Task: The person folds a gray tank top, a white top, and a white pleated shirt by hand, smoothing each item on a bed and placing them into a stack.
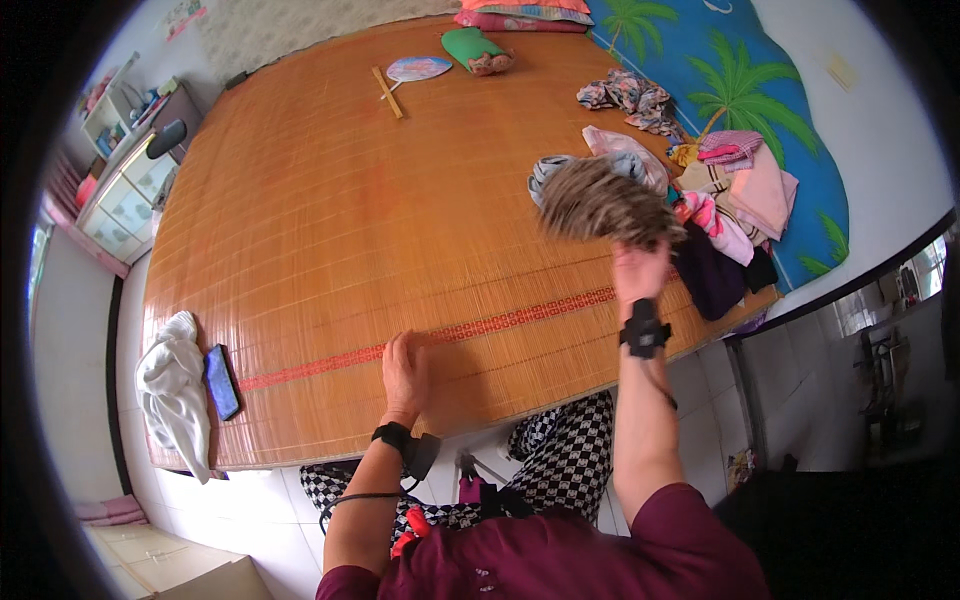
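Note:
My right hand [640, 272] is closed on a brown patterned piece of clothing [605, 200], blurred by motion and held over the right side of the mat-covered bed [330, 240]. Behind it, a grey-blue garment [546, 172] and a pale pink one [645, 160] partly show. To the right lies a heap of clothes, with a folded light pink garment [765, 190] and a dark purple one [712, 283]. My left hand [404, 375] rests on the mat near its front edge, fingers extended and nothing in them. The red patterned band [520, 318] of the mat runs beside it.
A white cloth [172, 385] and a phone [222, 381] lie at the left front corner. Farther back are a hand fan [418, 69], a wooden stick [388, 93] and a green pillow [470, 47]. A blue palm-tree panel [735, 75] borders the right side.

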`<act>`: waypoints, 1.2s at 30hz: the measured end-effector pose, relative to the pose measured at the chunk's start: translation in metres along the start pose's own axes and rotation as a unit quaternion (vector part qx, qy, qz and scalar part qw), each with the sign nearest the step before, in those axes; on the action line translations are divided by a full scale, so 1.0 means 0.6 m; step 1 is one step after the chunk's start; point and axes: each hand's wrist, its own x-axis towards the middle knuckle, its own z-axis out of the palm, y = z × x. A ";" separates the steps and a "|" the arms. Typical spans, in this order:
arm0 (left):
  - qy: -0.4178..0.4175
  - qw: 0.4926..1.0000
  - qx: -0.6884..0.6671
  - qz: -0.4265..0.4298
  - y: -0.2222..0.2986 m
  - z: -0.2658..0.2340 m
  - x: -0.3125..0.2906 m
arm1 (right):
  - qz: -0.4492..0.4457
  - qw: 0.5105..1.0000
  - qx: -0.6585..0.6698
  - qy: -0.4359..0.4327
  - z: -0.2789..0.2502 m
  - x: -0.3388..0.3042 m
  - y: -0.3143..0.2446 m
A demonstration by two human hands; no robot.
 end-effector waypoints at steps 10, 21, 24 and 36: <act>-0.063 0.985 0.157 0.025 0.019 0.024 -0.011 | 0.078 0.974 -0.133 0.165 -0.222 0.012 0.025; -0.073 0.984 0.163 0.021 0.023 0.022 -0.005 | 0.069 0.951 -0.282 0.109 -0.178 0.119 0.067; -0.070 0.984 0.162 0.023 0.022 0.022 -0.004 | 0.070 0.944 -0.298 0.125 -0.189 0.131 0.079; -0.069 0.982 0.175 0.022 0.008 0.024 -0.010 | 0.126 0.896 -0.401 0.144 -0.163 0.151 0.089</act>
